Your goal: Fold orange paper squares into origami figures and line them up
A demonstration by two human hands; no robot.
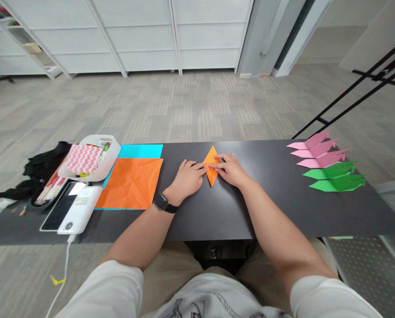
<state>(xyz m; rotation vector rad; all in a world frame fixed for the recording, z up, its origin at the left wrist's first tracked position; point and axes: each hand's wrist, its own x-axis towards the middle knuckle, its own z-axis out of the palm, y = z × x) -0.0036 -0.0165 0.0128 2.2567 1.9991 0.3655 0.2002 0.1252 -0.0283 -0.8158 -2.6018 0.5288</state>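
A small orange folded paper [212, 176], shaped like a narrow diamond, lies flat on the dark table [197, 221] in front of me. From the left, my left hand [188, 177] rests with its fingertips on the paper's left edge, fingers stretched out. Across its right side lie the spread fingers of my right hand [231, 169], pressing on the upper and middle part. Neither hand wraps around the paper. The fingertips hide part of its centre creases.
Orange paper sheets [131, 183] lie over blue paper [141, 151] at left. Beyond them are a white basket [109, 161], a white power bank [81, 210] with a cable, a phone [60, 212] and black cloth [47, 161]. Pink [311, 142] and green folded papers [338, 184] line the right side.
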